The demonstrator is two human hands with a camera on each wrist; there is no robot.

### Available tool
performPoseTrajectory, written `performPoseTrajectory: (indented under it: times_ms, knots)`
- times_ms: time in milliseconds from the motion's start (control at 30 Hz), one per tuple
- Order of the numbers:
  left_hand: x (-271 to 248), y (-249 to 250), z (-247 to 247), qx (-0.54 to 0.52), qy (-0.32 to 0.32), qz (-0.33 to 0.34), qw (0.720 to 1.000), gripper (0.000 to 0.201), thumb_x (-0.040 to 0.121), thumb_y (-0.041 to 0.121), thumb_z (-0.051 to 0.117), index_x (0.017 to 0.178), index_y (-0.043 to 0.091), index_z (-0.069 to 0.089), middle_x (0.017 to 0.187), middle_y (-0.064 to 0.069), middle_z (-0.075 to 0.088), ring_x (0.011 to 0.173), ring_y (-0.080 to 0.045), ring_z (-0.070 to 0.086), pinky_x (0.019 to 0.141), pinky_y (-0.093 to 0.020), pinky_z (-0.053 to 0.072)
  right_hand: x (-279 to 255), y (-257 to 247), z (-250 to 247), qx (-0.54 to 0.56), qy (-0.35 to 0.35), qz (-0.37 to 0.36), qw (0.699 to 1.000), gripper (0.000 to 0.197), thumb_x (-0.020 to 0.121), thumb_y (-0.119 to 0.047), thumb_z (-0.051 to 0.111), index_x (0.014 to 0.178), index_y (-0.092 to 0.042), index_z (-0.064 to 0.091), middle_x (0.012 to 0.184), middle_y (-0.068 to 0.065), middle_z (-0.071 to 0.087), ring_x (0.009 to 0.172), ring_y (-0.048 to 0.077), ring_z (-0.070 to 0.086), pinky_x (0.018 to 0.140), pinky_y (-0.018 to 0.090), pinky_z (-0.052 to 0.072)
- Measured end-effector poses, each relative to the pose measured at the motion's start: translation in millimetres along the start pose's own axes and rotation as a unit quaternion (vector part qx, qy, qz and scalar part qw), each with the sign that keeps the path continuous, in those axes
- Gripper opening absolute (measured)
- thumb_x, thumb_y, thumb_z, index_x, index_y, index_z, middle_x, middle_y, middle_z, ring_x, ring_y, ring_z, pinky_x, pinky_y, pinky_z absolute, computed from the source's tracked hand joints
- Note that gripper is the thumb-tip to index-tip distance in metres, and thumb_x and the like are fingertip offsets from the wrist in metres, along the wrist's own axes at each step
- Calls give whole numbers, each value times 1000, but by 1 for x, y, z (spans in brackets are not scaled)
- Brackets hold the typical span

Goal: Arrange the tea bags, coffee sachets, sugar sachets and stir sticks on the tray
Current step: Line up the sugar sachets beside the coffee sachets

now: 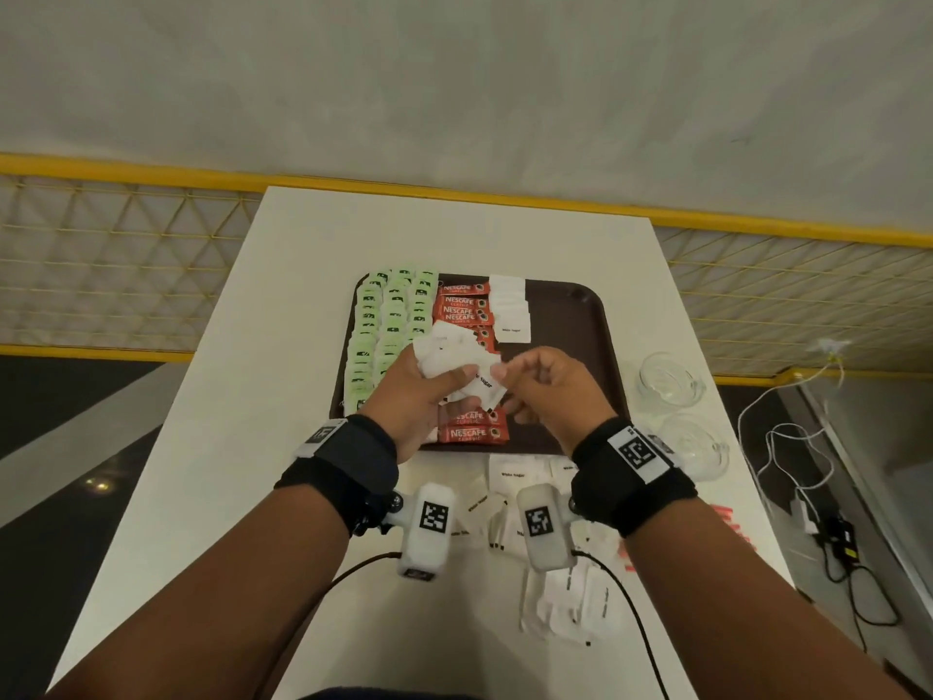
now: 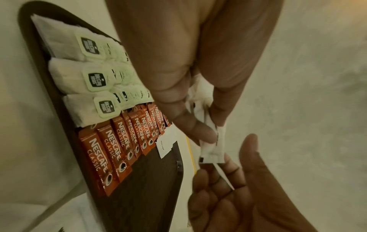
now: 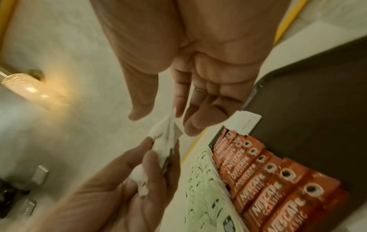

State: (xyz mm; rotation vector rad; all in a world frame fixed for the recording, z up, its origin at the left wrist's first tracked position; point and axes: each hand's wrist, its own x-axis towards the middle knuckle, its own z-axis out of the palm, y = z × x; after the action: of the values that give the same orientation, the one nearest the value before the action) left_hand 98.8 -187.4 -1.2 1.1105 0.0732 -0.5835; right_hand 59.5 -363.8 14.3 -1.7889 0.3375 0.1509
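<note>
head view, left hand point(image 1: 410, 396) gripping sugar sachets point(image 1: 457, 361), right hand point(image 1: 548, 391) pinching one

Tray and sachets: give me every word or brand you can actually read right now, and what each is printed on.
"NESCAFE CLASSIC": on the red coffee sachets in a row on the brown tray.
"White Sugar": on the top white sugar sachet of the stack on the tray, and on a loose sugar sachet on the table.
"Sugar": on the sugar sachets gripped in the left hand.
Tea bag tags: dark logo, blurred, unreadable.
Wrist markers: coded squares, no words.
</note>
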Motion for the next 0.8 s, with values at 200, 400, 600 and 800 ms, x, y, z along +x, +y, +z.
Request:
performPoseTrajectory:
  times_ms: [200,400,600,800]
  knots:
    - [42,-6,12,0,39,4,999,43,86,0,69,126,10,58,120,-13,68,103,-24,69,69,-25,59,29,22,-4,122,-33,73,989,32,80,-17,78,103,-1,62,81,10,71,70,19,67,64,30,55]
    - [85,-6,11,-68,65,-32,995,42,91,-3,58,131,8,52,129,-14,63,115,-31,63,75,-30,61,67,25,-19,162,21,89,983,17,83,-9,74,95,-8,62,81,6,71,70,15,66,66,27,54]
    - [117,-9,12,-54,88,-24,994,46,90,-4,61,133,8,51,129,-13,62,115,-29,64,73,-29,60,112,43,-38,152,56,104,981,14,87,-9,70,101,-9,67,91,8,72,75,13,65,68,25,54]
    - [133,-13,-5,-64,145,-22,987,45,90,-4,61,132,9,52,127,-13,63,111,-29,66,74,-29,59,148,70,-58,8,82,135,987,11,93,-17,63,101,-13,70,86,1,69,69,8,58,59,23,48]
